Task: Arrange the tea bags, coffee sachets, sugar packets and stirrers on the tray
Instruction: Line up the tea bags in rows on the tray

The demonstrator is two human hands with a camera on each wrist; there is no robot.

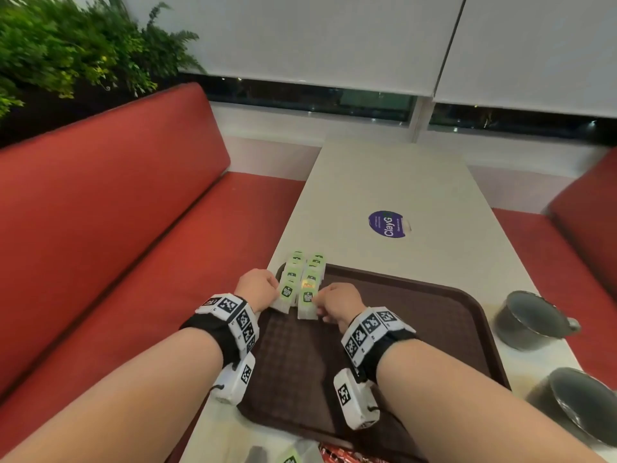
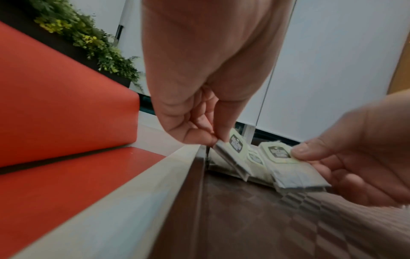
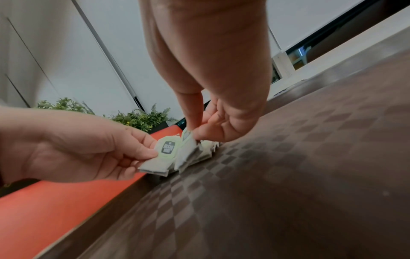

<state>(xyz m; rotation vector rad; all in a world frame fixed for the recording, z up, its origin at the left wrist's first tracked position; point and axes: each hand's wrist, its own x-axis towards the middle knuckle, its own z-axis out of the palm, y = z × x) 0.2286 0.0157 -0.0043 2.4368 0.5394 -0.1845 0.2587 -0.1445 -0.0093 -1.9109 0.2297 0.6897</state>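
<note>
Tea bags sit in two overlapping rows at the far-left corner of the brown tray, far ends hanging over its rim. Left hand pinches the nearest bag of the left row between thumb and fingers; right hand pinches the nearest bag of the right row, thumb on the tag. Neither grip is spread. Risk: bags are light and shingled, so dragging one likely shifts the row, or tips the overhanging ones onto the tabletop. Two grey cups stand right of the tray. More packets wait at the near edge.
</note>
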